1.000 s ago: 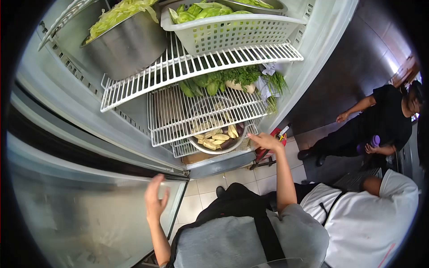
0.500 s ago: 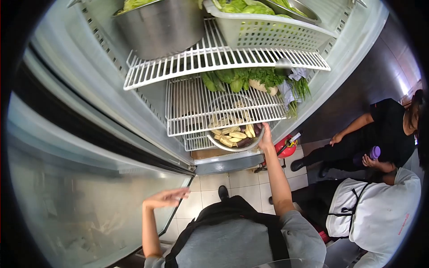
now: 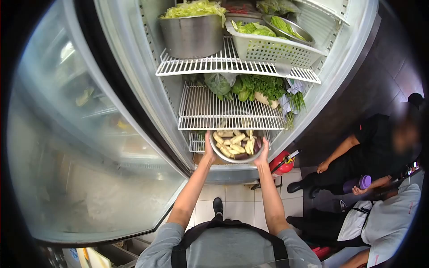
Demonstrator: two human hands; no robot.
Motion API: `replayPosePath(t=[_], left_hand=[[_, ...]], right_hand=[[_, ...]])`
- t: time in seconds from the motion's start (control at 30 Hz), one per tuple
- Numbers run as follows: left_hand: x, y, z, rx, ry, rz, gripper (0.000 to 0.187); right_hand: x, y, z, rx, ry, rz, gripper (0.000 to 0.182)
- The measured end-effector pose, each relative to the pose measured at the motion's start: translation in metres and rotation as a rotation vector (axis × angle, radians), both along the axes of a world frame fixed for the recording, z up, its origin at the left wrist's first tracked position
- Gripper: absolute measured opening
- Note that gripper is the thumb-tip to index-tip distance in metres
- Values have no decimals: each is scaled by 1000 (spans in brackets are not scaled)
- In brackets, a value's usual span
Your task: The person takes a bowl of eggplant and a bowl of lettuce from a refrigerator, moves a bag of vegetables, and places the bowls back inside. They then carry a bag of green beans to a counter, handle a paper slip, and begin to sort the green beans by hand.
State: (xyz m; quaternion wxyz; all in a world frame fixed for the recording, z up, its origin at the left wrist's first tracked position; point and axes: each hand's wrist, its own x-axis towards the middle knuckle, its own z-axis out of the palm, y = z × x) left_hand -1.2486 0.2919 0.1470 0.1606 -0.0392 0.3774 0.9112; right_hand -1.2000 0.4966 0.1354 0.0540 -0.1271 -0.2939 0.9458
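A round metal bowl (image 3: 217, 154) with pale yellow, elongated pieces (image 3: 234, 145) and some dark purple ones sits at the bottom of an open fridge, its rear part under a white wire shelf (image 3: 228, 121). My left hand (image 3: 209, 146) grips the bowl's left side, and my right hand (image 3: 262, 152) holds its right side. Leafy greens (image 3: 263, 85) and a plastic bag of greens (image 3: 219, 84) rest on the shelf above the bowl.
Higher up stand a metal pot (image 3: 192, 38) of shredded greens and a perforated basket (image 3: 277, 49). The glass door (image 3: 103, 178) hangs open at left. A red extinguisher (image 3: 282, 163) stands right of the fridge. Two people are at right, one holding a purple bottle (image 3: 357, 184).
My left hand has moved from beside the door onto the bowl's left side. The bowl sits slightly farther out from under the shelf. The door appears wider open, and the view has shifted.
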Motion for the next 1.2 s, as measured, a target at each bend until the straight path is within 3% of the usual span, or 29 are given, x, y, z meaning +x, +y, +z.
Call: replayPosePath(t=[0.13,0.17,0.2,0.27,0.4,0.47,0.5,0.6,0.63,0.67,0.7,0.73,0.77,0.8,0.83,0.9,0.93,1.0,1.07,1.13,1.2], left_hand=[[21,0,-13,137,55,46,67],[19,-2,-18,154,49,44,68],[22,-4,-10,144,50,52,68],[24,-7,-5,159,54,43,68],[17,-6,-7,138,52,47,68],[4,-2,-18,85,65,28,69],[10,2,1,80,60,5,68],[-30,11,-20,5,56,100,72],[-28,14,-14,-23,-6,111,73],[-21,13,-8,-227,-103,134,75],[-1,11,10,-353,-179,207,64],[30,5,25,-475,-125,287,53],[58,-3,38,-604,-64,369,42],[72,-9,47,-675,196,513,33],[85,-13,54,-745,454,647,26],[70,-11,110,-1073,889,683,25],[47,-2,138,-1143,922,650,38],[-35,9,144,-1267,1081,563,76],[-109,19,132,-1519,947,335,107],[-145,26,124,-1577,874,372,112],[-151,31,118,-1377,974,584,97]], right_hand=[[29,-10,15,-124,129,92,30],[32,-18,27,-79,-61,-23,29],[22,1,-10,-90,236,183,35],[17,-16,0,-89,45,3,36],[5,-12,-4,-117,132,65,27],[5,-15,13,-16,110,48,42],[-2,-15,19,-37,77,15,35],[-8,-29,58,-146,-54,-138,29],[-25,-18,26,-272,307,68,24],[-54,4,-37,-389,659,282,29],[-50,7,-50,-399,741,270,30],[-46,10,-62,-411,822,259,33],[-27,-11,-19,-320,492,-4,33],[-5,-36,35,-200,116,-203,33],[-6,-39,28,-251,101,-211,31],[-8,-36,9,-162,71,-159,47],[-7,-37,5,-181,57,-142,43],[-8,-41,1,-207,8,-207,45],[1,-51,15,-218,-21,-235,45],[4,-50,12,-246,-45,-208,44],[6,-48,14,-244,-79,-199,44]])
